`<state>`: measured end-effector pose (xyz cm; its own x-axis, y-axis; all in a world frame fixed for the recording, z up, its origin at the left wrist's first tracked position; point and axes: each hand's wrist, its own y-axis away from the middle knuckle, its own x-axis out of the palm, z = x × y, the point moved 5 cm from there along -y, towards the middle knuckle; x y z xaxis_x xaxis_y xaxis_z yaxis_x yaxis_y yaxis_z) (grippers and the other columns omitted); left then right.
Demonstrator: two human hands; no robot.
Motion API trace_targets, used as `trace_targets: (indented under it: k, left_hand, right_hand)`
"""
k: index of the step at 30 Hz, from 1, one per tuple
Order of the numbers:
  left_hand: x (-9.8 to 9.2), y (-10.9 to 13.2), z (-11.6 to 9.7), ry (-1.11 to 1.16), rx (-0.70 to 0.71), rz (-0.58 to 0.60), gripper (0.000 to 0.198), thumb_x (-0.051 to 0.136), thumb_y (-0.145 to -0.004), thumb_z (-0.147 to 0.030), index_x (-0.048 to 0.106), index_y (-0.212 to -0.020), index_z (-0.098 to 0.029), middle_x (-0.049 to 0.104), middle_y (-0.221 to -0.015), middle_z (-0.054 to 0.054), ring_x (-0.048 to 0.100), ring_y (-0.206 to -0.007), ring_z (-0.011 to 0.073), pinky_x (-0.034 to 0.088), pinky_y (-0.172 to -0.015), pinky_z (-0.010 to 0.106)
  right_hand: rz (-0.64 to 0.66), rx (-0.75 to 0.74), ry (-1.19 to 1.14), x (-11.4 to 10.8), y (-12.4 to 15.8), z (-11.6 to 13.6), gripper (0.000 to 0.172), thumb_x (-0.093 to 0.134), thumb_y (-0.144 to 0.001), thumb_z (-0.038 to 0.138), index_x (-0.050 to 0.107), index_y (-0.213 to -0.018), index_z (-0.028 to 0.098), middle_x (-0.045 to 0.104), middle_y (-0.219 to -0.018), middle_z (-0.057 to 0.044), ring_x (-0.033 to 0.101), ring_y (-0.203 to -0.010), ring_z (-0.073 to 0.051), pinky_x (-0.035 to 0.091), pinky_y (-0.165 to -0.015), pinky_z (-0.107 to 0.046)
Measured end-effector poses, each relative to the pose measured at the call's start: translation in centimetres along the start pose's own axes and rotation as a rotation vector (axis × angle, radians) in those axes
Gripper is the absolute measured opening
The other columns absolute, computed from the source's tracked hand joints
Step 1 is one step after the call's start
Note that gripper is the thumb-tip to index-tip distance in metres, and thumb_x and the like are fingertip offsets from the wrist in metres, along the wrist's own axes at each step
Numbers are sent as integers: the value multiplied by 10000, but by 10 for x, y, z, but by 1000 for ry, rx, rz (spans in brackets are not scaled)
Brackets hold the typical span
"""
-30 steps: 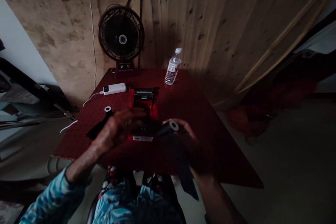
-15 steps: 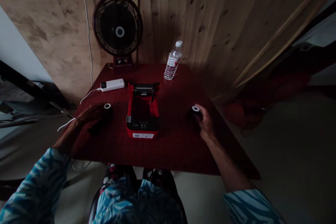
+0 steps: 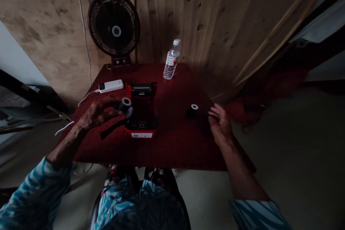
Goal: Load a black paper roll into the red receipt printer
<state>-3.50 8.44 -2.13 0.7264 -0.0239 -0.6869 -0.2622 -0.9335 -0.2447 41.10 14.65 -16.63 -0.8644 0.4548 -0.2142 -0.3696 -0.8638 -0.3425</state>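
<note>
**Left hand (image 3: 97, 115) grasps black roll (image 3: 125, 106) beside red printer (image 3: 141, 125)**

The left fingers (image 3: 114, 109) are closed on this roll, just beside the open printer on the red surface (image 3: 178, 147). The right hand (image 3: 219, 124) is released, with its fingers spread, near a second black roll (image 3: 194, 111) (it seems they do not touch).

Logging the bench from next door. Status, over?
Left hand: black roll in fingers, beside open red printer. Right hand: open, just right of second roll on tabletop. Power bank behind printer, left.
</note>
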Motion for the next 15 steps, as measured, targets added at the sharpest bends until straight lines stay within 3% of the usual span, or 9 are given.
trace_targets:
  k: [2, 4, 9, 15]
  left_hand:
    - [12, -15, -14, -120, 100, 12, 387, 685, -838, -443, 733, -1158, -229, 763, -1116, 84, 713, -967, 264, 577, -879, 384]
    - [26, -31, -16, -261, 119, 39, 388, 686, -844, -393, 726, -1193, -227, 763, -1116, 76, 711, -977, 255, 561, -898, 381]
    - [57, -60, -13, -592, 21, 222, 363, 640, -873, -242, 727, -1219, -305, 766, -1151, 69, 716, -1040, 295, 550, -887, 394]
    - [82, -76, -12, -686, -55, 356, 286, 616, -852, -147, 798, -1036, -269, 789, -1035, 111, 739, -954, 326, 553, -851, 417]
  right_hand:
    - [-155, -58, 13, -22, 7, 12, 582, 629, -743, 478, 574, -1266, 227, 671, -1198, -144, 688, -1024, -278, 513, -968, -568]
    - [-225, -150, 22, -40, 21, 34, 521, 623, -797, 444, 579, -1281, 256, 677, -1196, -142, 685, -1036, -265, 519, -960, -531]
    - [-191, -291, 109, -59, 70, 100, 423, 596, -921, 413, 573, -1324, 287, 668, -1264, -98, 658, -1137, -261, 512, -1011, -538]
    - [-74, -276, 103, -53, 98, 121, 302, 608, -938, 322, 655, -1237, 304, 672, -1231, -59, 675, -1090, -228, 569, -961, -452]
